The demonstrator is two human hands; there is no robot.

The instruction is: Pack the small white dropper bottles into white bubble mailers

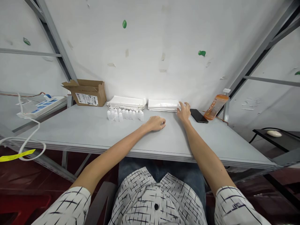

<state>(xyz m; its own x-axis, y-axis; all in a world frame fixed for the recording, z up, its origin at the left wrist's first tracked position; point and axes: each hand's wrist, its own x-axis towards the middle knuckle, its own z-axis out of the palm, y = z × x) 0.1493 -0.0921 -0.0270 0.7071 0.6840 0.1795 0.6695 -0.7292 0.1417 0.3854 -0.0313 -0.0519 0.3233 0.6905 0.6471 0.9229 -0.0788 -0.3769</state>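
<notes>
My left hand [155, 123] rests on the table with its fingers curled into a loose fist, and nothing shows in it. My right hand [184, 112] has its fingers apart at the right end of a stack of flat white packets [163, 105]; fingertips reach the stack's edge, though I cannot tell how firmly they touch. Left of that lies another white stack [126, 101]. In front of it stand several small translucent dropper bottles [127, 114] in a loose row, left of my left hand.
An open cardboard box [90, 92] stands at the back left, near a white power strip [44, 107] with a looping cable. To the right are a black phone [199, 116] and a leaning bottle of orange drink [217, 105]. Metal frame posts flank the grey table [89, 134].
</notes>
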